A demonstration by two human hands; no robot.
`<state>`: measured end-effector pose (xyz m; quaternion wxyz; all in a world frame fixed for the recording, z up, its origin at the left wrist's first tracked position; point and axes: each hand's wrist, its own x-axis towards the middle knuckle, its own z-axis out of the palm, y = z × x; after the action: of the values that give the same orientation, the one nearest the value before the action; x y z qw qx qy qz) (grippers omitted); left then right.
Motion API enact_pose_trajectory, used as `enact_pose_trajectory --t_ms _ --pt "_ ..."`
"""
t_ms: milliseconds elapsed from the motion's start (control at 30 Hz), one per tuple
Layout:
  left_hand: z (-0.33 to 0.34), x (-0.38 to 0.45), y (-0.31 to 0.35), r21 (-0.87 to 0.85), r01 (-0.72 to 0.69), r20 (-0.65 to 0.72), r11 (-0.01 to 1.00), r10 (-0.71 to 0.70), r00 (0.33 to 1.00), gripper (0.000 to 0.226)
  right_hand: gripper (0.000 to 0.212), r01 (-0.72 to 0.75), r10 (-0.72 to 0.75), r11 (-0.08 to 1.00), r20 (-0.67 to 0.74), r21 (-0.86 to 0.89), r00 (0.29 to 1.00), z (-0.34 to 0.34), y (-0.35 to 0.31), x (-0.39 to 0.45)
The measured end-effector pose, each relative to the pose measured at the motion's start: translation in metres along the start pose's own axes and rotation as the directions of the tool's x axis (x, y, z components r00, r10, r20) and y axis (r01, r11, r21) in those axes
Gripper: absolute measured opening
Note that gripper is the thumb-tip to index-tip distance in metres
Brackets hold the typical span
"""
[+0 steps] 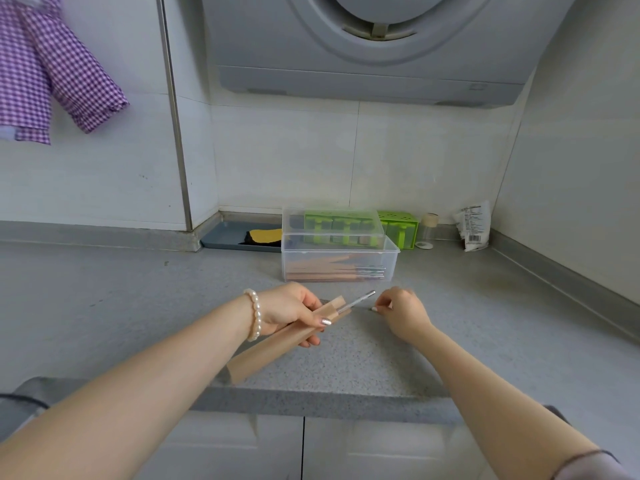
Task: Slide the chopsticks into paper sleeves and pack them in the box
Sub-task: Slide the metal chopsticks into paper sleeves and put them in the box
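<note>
At six o'clock of the box (pixel 339 261), a half-sleeved chopstick (pixel 356 301) is gripped with its paper sleeve (pixel 277 341) by the left hand (pixel 291 310); the empty, curled right hand (pixel 401 313) must push it home.

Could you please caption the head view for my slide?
Left hand grips a paper sleeve with a chopstick protruding; right hand alongside, clear box behind.

matt brown paper sleeve (pixel 277 344), shiny metal chopsticks (pixel 356 301), clear plastic box (pixel 339 258), speckled countertop (pixel 346 362)
</note>
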<state>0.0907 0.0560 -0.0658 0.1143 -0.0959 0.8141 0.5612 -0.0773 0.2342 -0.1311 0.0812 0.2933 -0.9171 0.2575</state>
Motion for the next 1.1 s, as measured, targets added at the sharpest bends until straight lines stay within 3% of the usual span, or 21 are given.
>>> enact_pose_trajectory --t_ms 100,167,267,333,400,433,500,633,833,1100 --pt "-0.003 0.0 -0.002 0.012 0.018 -0.03 1.0 -0.017 0.999 0.005 0.011 -0.043 0.038 0.974 0.023 0.224 0.999 -0.026 -0.005 0.001" --pt "-0.006 0.0 -0.002 0.014 0.013 -0.059 1.0 -0.012 0.998 0.006 0.01 -0.076 0.061 0.883 0.048 0.463 0.997 -0.055 -0.006 -0.002" --pt "-0.008 0.001 0.001 0.006 -0.014 -0.091 1.0 0.014 0.996 0.007 0.017 -0.114 0.042 0.569 0.11 0.814 0.993 -0.101 -0.002 -0.006" --pt "-0.008 0.002 0.003 -0.001 -0.024 -0.09 1.0 0.023 0.996 0.007 0.005 -0.158 -0.064 0.395 0.198 0.905 0.978 -0.127 0.001 -0.01" --pt "-0.007 0.003 0.005 0.001 -0.025 -0.074 1.0 0.025 0.997 0.007 0.035 -0.159 -0.139 0.415 0.236 0.896 0.962 -0.144 0.004 -0.014" --pt "-0.007 0.003 0.005 0.006 -0.025 -0.067 1.0 0.025 0.997 0.008 0.037 -0.146 -0.154 0.456 0.24 0.878 0.959 -0.149 0.006 -0.016" --pt "-0.006 0.003 0.006 0.013 -0.029 -0.052 0.999 0.03 0.998 0.008 0.01 -0.129 -0.126 0.532 0.229 0.837 0.965 -0.157 0.012 -0.016" --pt "-0.004 0.002 0.007 0.008 -0.029 -0.037 1.0 0.03 0.999 0.007 0.035 -0.089 -0.006 0.647 0.122 0.757 0.992 -0.161 0.026 -0.012" --pt "-0.002 -0.001 0.009 0.019 -0.034 -0.043 0.999 0.035 0.998 0.008 0.019 -0.048 0.071 0.721 -0.004 0.691 0.997 -0.162 0.033 -0.009" --pt "0.001 -0.003 0.009 0.045 -0.036 -0.038 0.998 0.038 0.999 0.008 0.014 -0.064 0.04 0.779 0.053 0.624 0.998 -0.156 0.025 -0.014"
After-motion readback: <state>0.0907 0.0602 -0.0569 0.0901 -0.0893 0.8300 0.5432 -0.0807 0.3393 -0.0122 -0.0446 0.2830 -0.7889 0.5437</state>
